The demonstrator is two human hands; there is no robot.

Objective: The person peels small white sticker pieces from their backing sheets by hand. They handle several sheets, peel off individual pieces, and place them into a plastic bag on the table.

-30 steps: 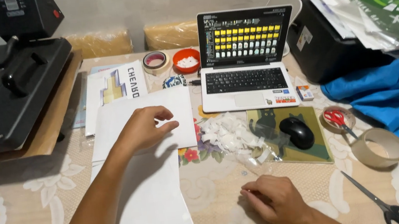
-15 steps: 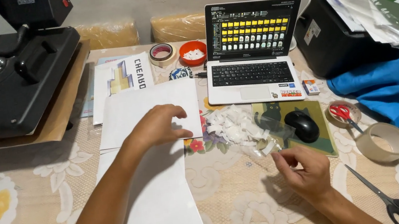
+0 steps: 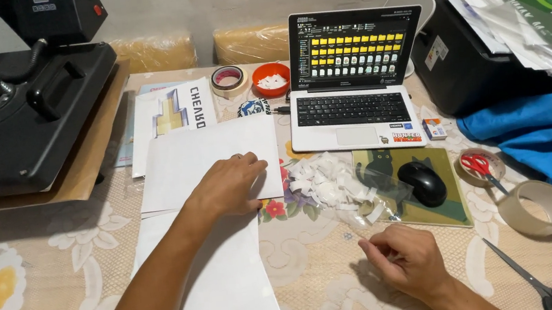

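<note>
Head view showed the left hand [image 3: 227, 185] lying flat, fingers spread, on the white sheet [image 3: 211, 159], just as it did half a second before; the sheet had not shifted. The right hand [image 3: 405, 258] was what changed. Half a second before it was up at the pile of white scraps [image 3: 324, 181], fingers pinched at a clear wrapper; now it had come back toward the person and rested on the desk [image 3: 47, 271] below the mousepad [image 3: 448, 208]. Its fingers were curled narrow, and I cannot tell if they held a small scrap or nothing. By my judgement, the hand had finished one pick at the pile, while the other kept the paper steady.

All places below are relative to the laptop [image 3: 352, 91]. The sheet lay to its left, the scraps just in front, the mouse [image 3: 423, 183] in front and a little right. A second, longer sheet [image 3: 226, 292] lay further in front and left. The tape roll [image 3: 537, 207] and scissors [image 3: 525, 275] were to the right and nearer the person.
</note>
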